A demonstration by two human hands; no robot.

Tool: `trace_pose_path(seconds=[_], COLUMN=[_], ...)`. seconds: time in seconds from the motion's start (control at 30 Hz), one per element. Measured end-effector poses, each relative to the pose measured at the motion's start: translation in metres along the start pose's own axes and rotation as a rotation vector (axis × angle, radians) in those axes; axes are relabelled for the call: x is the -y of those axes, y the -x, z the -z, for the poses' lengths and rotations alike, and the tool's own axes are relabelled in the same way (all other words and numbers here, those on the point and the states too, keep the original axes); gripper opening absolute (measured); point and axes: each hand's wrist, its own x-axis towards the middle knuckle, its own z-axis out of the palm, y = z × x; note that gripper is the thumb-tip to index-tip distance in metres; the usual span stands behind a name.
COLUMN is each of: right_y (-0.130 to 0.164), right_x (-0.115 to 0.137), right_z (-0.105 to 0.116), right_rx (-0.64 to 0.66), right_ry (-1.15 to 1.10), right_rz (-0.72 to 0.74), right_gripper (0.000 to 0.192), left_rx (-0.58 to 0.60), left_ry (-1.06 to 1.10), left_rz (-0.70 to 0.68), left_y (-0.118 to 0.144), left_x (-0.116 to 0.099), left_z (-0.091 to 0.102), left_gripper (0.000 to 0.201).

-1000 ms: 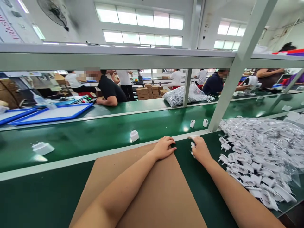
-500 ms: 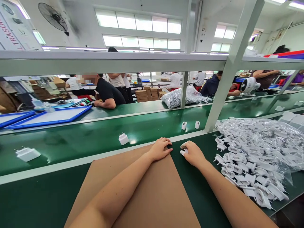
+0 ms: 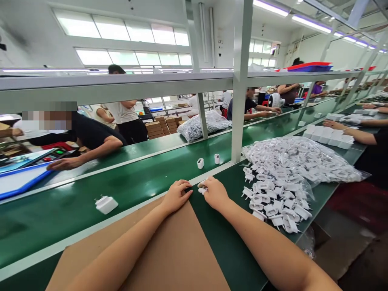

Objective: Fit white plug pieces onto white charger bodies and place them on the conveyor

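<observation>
Big bright windows ran along the far wall of the work hall, and a grey metal frame (image 3: 242, 81) stood over a long green belt (image 3: 75, 206) that went from left to right. Nearer than the belt lay a green table (image 3: 230, 250). On its left part lay a wide brown cardboard sheet (image 3: 169, 254). On its right part sat a big clear bag of white plug parts (image 3: 300, 161), and more loose white plug parts (image 3: 273, 200) had spilled out toward the near edge.

Across the belt, a person in a black shirt (image 3: 91, 135) leaned on the far side with one hand flat. Stacks of brown boxes (image 3: 162, 126) and another full bag (image 3: 203, 124) sat back there too.

On the belt, a white charger (image 3: 106, 204) lay at the left, and two small white pieces (image 3: 208, 161) stood by the frame post.

The left hand (image 3: 176, 197) lay flat on the far corner of the cardboard sheet, fingers together and holding nothing. The right hand (image 3: 214, 192) was just beside it, at the table's far edge, with its fingers curled around a small white part (image 3: 202, 190). Only a bit of that part showed at the fingertips.
</observation>
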Motion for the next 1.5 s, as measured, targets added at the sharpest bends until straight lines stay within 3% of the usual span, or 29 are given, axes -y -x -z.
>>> trace_pose_path(seconds=[0.13,0.33,0.47,0.53,0.63,0.77,0.83,0.93,1.07,1.23,1.37,1.5], right_y=[0.002,0.002,0.002,0.000,-0.006,-0.018,-0.022,-0.024,-0.021,-0.016,-0.012,-0.007], right_x=[0.001,-0.004,-0.005,-0.006,-0.009,-0.012,-0.013,-0.012,-0.007,0.001,0.003,0.005], right_z=[0.002,0.007,0.008,0.006,0.000,-0.009,-0.010,-0.007,-0.001,-0.003,-0.007,-0.006], right_rx=[0.077,0.188,0.188,0.160,0.047,-0.023,0.002,0.050,0.105,0.211,0.338,0.449], right_ry=[0.069,0.160,0.162,0.140,-0.153,-0.956,-1.144,-1.224,-1.329,-1.374,-1.358,-1.294], right_rz=[0.018,-0.055,-0.028,-0.011,-0.051,-0.328,-0.413,-0.440,-0.455,-0.422,-0.360,-0.324], right_gripper=[0.029,0.032,0.032,0.033,0.027,0.023,0.021,0.019,0.019,0.027,0.037,0.048], left_rx=[0.057,0.106,0.292,0.321,0.277,0.195,0.147,0.079,0.053,0.079,0.057,0.056], left_ry=[-0.049,-0.334,-0.330,-0.297,-0.275,-0.239,-0.210,-0.169,-0.120,-0.156,-0.181,0.098], left_rz=[0.103,0.244,0.227,0.245,0.260,0.309,0.339,0.352,0.365,0.369,0.340,0.285], left_y=[-0.029,-0.087,-0.110,-0.116,-0.120,-0.119,-0.113,-0.088,-0.030,0.036,0.064,0.076], left_x=[0.008,0.019,0.024,0.024,0.019,0.007,0.001,-0.012,-0.039,-0.072,-0.075,-0.066], left_z=[0.002,-0.001,-0.006,-0.007,-0.006,0.001,0.008,0.021,0.042,0.054,0.049,0.045], left_gripper=[0.048,0.083,0.087,0.081,0.065,0.053,0.051,0.048,0.038,0.045,0.053,0.045])
